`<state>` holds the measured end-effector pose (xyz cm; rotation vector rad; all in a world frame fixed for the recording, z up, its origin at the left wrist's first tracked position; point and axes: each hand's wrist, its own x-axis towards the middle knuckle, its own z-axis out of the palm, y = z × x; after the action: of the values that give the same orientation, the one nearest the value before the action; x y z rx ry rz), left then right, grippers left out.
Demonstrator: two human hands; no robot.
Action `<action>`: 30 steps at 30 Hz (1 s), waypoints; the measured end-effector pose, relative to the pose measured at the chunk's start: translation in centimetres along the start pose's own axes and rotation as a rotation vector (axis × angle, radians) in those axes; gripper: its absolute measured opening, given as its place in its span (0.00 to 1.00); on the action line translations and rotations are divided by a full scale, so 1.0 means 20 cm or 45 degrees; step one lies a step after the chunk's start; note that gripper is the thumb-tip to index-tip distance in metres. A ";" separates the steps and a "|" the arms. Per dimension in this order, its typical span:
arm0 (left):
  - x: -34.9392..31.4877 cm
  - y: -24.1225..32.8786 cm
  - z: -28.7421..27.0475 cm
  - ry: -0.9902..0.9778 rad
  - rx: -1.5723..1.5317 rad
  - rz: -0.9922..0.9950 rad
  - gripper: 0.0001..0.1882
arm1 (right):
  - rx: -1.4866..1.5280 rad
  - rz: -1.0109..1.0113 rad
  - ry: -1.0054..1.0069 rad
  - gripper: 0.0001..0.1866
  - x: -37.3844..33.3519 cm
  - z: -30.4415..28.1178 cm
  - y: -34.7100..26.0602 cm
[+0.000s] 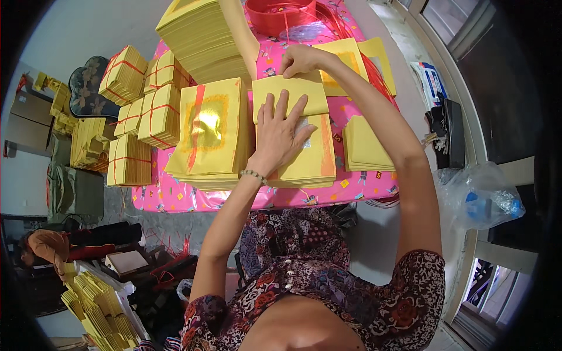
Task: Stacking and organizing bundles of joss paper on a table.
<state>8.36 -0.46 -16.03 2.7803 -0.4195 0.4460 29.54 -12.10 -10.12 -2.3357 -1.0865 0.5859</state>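
My left hand (278, 131) lies flat with fingers spread on a folded yellow paper sheet (316, 96). That sheet rests on a stack of yellow paper (304, 167) with orange-red marks along its right side. At the sheet's far edge is my right hand (303, 61), its fingers curled closed; whatever they hold, if anything, is hidden. Left of my left hand stands a thick yellow paper stack (188, 126) whose top sheet has a gold foil square and a red stripe. More foil-marked yellow sheets (333, 79) lie beyond my right forearm.
A pink patterned cloth (246, 202) covers the table. A tall yellow paper stack (202, 50) and a red round container (281, 13) stand at the back. Red-tied yellow bundles (159, 115) crowd the left edge; small yellow sheets (366, 146) lie right. A plastic bag (486, 196) is beside the table.
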 end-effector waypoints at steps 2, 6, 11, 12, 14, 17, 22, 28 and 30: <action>0.00 0.00 0.00 0.002 0.003 0.002 0.34 | 0.028 0.054 -0.003 0.13 -0.01 0.00 -0.01; 0.00 0.00 0.00 0.009 -0.004 0.013 0.34 | 0.015 0.011 -0.007 0.13 0.00 0.00 0.01; 0.00 0.00 0.00 0.017 0.002 0.016 0.33 | -0.013 0.020 0.061 0.13 0.02 0.02 0.04; 0.00 -0.01 0.00 0.021 -0.001 0.012 0.33 | -0.011 0.018 0.059 0.13 0.02 0.02 0.03; 0.00 -0.01 0.00 0.024 -0.006 0.010 0.33 | -0.036 0.064 0.018 0.14 0.01 0.01 0.02; 0.00 -0.01 0.01 0.060 0.003 0.026 0.33 | -0.031 0.043 0.017 0.15 0.00 0.01 0.02; 0.01 0.00 0.01 0.016 -0.002 0.028 0.33 | -0.037 0.003 0.053 0.14 -0.02 0.01 0.04; 0.00 -0.01 0.02 0.026 -0.016 0.017 0.32 | -0.296 -0.078 0.414 0.17 -0.25 0.11 -0.04; 0.00 -0.01 0.01 0.029 -0.011 0.020 0.32 | -0.275 -0.086 0.547 0.21 -0.41 0.20 -0.10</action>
<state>8.54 -0.41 -16.32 2.7629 -0.4369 0.4782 21.23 -16.32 -10.71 -2.4364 -1.0560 -0.0674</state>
